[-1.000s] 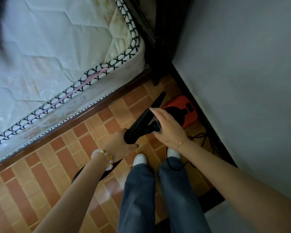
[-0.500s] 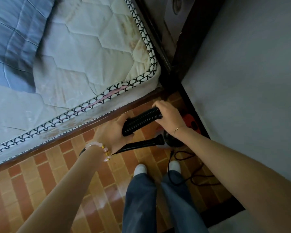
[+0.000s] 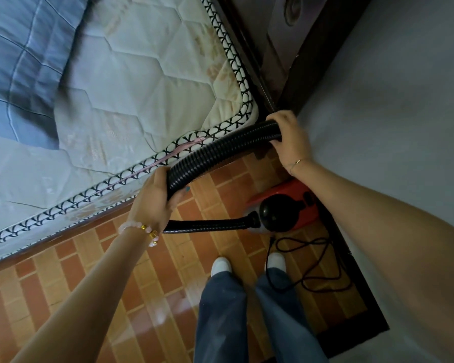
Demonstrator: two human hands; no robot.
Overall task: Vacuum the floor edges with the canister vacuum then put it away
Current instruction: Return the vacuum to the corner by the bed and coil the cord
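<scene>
A red and black canister vacuum (image 3: 286, 205) sits on the tiled floor against the wall, just ahead of my right shoe. Its black ribbed hose (image 3: 215, 153) runs left from the canister, loops behind my left hand and rises up to the right. My left hand (image 3: 155, 197) grips the hose at the bend. My right hand (image 3: 288, 137) is closed around the smooth end of the hose, near the mattress corner. The hose's tip is hidden under that hand.
A quilted mattress (image 3: 131, 82) on a dark wooden bed frame fills the left. A grey wall (image 3: 393, 113) bounds the right, with a dark skirting along its base. The black power cord (image 3: 315, 265) lies looped on the brick-pattern floor (image 3: 95, 271) beside my shoes.
Both hands have lifted the hose higher and stretched it out, my right hand moving up towards the mattress corner. The canister stays on the floor by the wall.
</scene>
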